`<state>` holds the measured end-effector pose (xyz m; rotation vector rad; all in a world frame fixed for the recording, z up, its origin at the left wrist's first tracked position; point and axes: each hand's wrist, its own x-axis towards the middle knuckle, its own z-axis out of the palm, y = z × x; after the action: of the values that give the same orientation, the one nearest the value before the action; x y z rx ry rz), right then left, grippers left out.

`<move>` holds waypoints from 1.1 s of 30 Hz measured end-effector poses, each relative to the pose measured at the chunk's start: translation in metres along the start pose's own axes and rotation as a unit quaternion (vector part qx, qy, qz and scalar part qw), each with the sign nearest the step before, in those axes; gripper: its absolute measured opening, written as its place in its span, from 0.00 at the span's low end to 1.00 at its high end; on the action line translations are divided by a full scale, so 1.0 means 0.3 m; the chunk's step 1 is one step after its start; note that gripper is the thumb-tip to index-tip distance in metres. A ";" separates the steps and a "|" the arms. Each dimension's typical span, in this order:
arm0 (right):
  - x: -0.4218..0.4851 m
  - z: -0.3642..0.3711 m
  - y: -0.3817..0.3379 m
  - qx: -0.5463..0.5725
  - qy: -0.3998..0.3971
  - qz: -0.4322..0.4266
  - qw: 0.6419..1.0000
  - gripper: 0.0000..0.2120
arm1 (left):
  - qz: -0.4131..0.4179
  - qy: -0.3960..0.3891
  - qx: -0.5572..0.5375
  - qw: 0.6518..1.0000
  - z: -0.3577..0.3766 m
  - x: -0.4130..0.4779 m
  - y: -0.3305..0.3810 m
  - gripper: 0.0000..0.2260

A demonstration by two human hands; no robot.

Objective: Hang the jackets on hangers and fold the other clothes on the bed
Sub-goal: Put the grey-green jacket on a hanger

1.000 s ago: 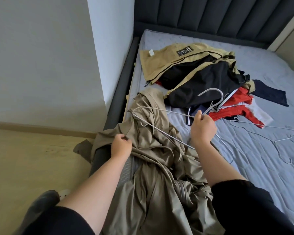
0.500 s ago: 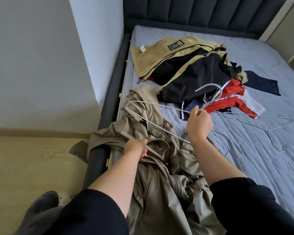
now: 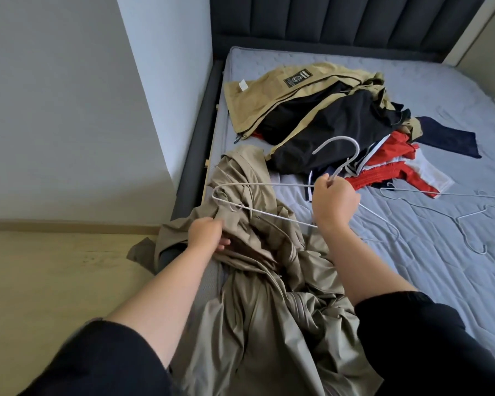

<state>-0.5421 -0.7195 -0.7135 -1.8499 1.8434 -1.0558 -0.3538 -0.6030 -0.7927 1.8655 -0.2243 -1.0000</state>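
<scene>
The right hand [image 3: 333, 202] grips the wire hanger [image 3: 269, 184] by its neck over the tan jacket [image 3: 257, 295], which lies crumpled at the bed's [image 3: 412, 267] near edge. The left hand [image 3: 206, 234] clutches a fold of it. Better to find the collar first, open one shoulder, then slide the hanger's end in.

A pale grey wall [image 3: 55, 110] fills the left side, and a lighter corner [image 3: 166, 81] juts out beside the dark bed frame [image 3: 195, 155]. Light wooden floor [image 3: 55, 281] meets a matching skirting board [image 3: 69, 225]. A dark headboard [image 3: 340, 18], padded in vertical channels, backs the grey quilted mattress [image 3: 455, 281]. The light is soft and even.
</scene>
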 end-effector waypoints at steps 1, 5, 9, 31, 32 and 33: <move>0.007 -0.006 -0.003 -0.008 -0.003 0.001 1.000 0.21 | 0.002 0.020 -0.067 0.998 -0.040 0.004 0.000 0.08; -0.009 -0.016 -0.018 -0.054 -0.023 -0.017 0.998 0.19 | 0.032 0.072 -0.161 0.984 -0.160 -0.013 -0.018 0.06; -0.063 0.002 -0.061 -0.075 -0.098 -0.035 0.992 0.11 | 0.137 0.092 -0.027 0.986 -0.171 -0.089 0.007 0.07; -0.054 -0.041 -0.303 -0.178 -0.320 -0.074 0.927 0.11 | 0.113 -0.204 -0.369 0.900 -0.182 -0.332 0.384 0.07; -0.067 -0.029 -0.310 -0.180 -0.321 -0.076 0.927 0.12 | 0.117 -0.217 -0.351 0.903 -0.170 -0.348 0.388 0.08; -0.074 -0.021 -0.315 -0.174 -0.312 -0.075 0.931 0.12 | 0.123 -0.222 -0.338 0.906 -0.166 -0.360 0.394 0.08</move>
<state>-0.4763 -0.6858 -0.6501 -2.2092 1.5742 -0.1151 -0.3573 -0.5720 -0.6279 0.9436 -0.3229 -1.1326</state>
